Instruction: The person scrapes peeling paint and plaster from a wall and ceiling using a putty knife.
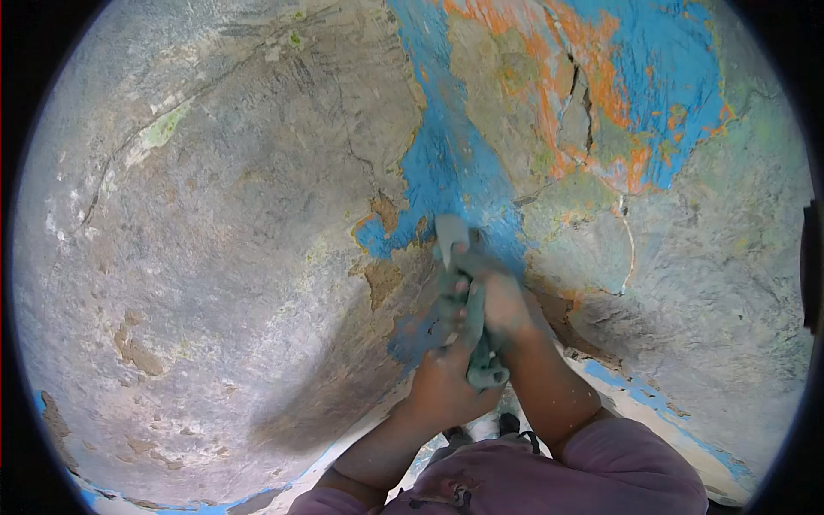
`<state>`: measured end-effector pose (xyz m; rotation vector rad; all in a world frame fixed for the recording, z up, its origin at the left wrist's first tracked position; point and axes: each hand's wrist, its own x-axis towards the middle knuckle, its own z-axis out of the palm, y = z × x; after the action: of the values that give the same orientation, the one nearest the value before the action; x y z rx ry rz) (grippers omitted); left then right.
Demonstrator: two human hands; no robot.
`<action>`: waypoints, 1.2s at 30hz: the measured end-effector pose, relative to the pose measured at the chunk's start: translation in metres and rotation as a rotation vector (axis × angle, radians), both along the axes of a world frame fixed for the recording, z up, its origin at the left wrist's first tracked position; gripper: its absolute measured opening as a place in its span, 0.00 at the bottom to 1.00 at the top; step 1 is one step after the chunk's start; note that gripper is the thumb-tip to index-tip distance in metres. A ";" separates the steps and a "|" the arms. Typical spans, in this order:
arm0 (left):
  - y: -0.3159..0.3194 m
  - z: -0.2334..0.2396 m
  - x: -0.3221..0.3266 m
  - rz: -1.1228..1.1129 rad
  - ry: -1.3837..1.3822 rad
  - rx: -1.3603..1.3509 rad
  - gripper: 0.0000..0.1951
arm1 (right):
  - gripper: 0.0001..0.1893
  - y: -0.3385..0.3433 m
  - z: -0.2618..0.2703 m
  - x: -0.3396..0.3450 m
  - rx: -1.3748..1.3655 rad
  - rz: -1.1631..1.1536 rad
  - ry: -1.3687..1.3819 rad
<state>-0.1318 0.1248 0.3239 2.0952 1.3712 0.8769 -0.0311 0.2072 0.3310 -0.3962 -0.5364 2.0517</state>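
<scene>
A scraper with a pale, flat blade [452, 233] meets the blue-painted strip [444, 167] in the corner of a worn wall. My right hand [499, 290] grips the tool close behind the blade, its fingers blurred and coated greenish. Lower down, my left hand [454, 380] closes around the rear part of the same tool. A teal-green piece with a looped end [487, 376] sticks out by my left palm; whether it is the handle's end, I cannot tell. My fingers hide most of the handle.
Grey plaster wall [244, 212] spreads to the left, with brown bare patches [383, 283]. Upper right, blue paint [666, 84] borders orange patches and a dark open crack [587, 116]. Shoes [508, 425] show below my hands. A dark object [812, 267] sits at the right rim.
</scene>
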 end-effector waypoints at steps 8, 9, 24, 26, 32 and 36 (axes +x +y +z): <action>-0.012 -0.004 -0.002 -0.001 -0.035 -0.096 0.34 | 0.15 -0.005 -0.013 0.001 -0.094 0.123 -0.016; -0.011 -0.006 -0.004 -0.016 -0.037 -0.129 0.37 | 0.15 -0.005 -0.017 -0.004 -0.100 0.125 -0.024; -0.002 -0.006 -0.003 0.036 -0.032 -0.002 0.36 | 0.11 -0.004 -0.007 -0.006 -0.130 0.069 -0.115; -0.006 -0.008 -0.002 0.011 -0.042 -0.027 0.36 | 0.12 -0.003 0.003 -0.001 -0.054 0.030 -0.118; -0.011 -0.008 0.001 0.011 -0.128 -0.080 0.37 | 0.13 -0.009 -0.009 -0.002 -0.117 0.075 -0.123; -0.011 -0.019 -0.011 -0.030 -0.146 -0.047 0.40 | 0.13 -0.009 -0.009 -0.008 -0.176 0.074 -0.083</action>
<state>-0.1423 0.1134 0.3047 1.9702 1.2689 0.9561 -0.0387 0.1984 0.3223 -0.5759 -0.4263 2.1691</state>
